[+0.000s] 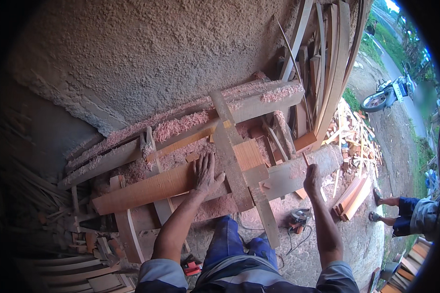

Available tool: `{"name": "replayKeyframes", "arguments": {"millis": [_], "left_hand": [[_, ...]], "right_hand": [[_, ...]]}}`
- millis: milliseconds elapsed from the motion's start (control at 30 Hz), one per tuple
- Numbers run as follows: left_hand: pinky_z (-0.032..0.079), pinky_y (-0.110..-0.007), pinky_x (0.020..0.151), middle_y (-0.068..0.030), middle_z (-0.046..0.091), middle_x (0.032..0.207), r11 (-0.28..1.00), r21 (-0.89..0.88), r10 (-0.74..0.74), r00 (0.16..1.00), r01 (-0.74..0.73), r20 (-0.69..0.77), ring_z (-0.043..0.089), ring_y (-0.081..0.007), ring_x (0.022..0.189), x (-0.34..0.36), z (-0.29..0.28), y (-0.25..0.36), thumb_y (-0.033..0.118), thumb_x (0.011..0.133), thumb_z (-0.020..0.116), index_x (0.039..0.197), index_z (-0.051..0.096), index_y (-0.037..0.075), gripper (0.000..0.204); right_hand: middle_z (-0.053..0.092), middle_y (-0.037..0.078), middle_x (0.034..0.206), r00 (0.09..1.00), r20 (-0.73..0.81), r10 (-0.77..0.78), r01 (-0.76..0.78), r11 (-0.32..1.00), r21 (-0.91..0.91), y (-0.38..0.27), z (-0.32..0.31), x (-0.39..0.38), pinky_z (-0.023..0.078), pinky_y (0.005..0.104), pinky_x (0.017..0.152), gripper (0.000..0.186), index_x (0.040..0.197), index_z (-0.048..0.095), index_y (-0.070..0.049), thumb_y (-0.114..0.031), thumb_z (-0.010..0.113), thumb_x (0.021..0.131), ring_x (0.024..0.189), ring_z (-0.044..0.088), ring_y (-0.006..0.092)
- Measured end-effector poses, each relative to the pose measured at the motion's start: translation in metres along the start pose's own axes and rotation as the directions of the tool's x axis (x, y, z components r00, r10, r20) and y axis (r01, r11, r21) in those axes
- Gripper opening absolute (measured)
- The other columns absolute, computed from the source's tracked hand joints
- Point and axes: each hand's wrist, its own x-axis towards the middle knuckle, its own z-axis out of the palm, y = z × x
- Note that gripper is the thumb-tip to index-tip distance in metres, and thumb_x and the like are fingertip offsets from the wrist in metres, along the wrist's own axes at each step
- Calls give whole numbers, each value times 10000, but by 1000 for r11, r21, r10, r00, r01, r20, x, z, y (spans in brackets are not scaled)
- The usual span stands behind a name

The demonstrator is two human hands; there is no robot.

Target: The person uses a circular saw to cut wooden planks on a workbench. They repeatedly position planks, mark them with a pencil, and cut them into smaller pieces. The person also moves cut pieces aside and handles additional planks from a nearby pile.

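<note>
A long reddish-brown plank (146,188) lies slantwise on the rough wooden workbench (303,171). My left hand (208,175) rests on the plank's right part, palm down and fingers stretched out. Just right of it, a grey, worn board (232,163) crosses over the plank, whose end (249,154) shows beyond. My right hand (313,181) is closed above the bench's right part. A thin brown stick-like piece (305,158) pokes up from its fist; its kind cannot be made out. Pink shavings (181,125) cover the back beam.
Tall boards (335,63) lean against the rough wall at the back right. Offcuts (357,141) and a board stack (352,198) lie to the right. A power saw (298,219) and a red tool (191,267) sit on the floor. Another person (420,215) and a motorbike (388,95) are farther right.
</note>
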Motion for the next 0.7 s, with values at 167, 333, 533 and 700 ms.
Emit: {"name": "replayKeyframes", "arguments": {"millis": [167,333,533,700], "left_hand": [[34,-636,1245,-270,254,1652,996,-84,17,1000,-17,-3,157,-457,1549,0,-5,-1,482,881,648,1627,190,16,992],[50,-640,1243,-271,236,1656,993,-113,36,999,-33,21,150,-462,1548,-1,-10,-1,524,908,639,1621,211,15,975],[293,-563,1185,-236,493,1507,908,-411,-19,975,-76,-222,434,-428,1408,25,-40,-76,352,981,635,1466,503,-10,620],[361,-530,1126,-212,599,1356,997,-67,24,957,-45,-289,527,-393,1298,56,-64,-152,232,899,740,1407,563,15,580]], "right_hand": [[672,94,811,864,492,108,-327,864,384,-135,32,-97,474,357,652,377,1034,657,38,-331,711,982,741,569,142],[644,-17,859,663,728,175,-674,562,479,-181,52,-120,422,250,593,314,1108,692,-25,-322,668,1010,680,529,60],[563,-62,753,600,733,321,-794,350,497,-177,-10,-86,284,204,418,226,1108,659,-76,-288,643,1031,483,388,18],[476,-77,689,669,645,369,-735,204,646,-175,-10,-4,256,214,367,167,1120,628,-101,-254,589,1065,432,349,28]]}}
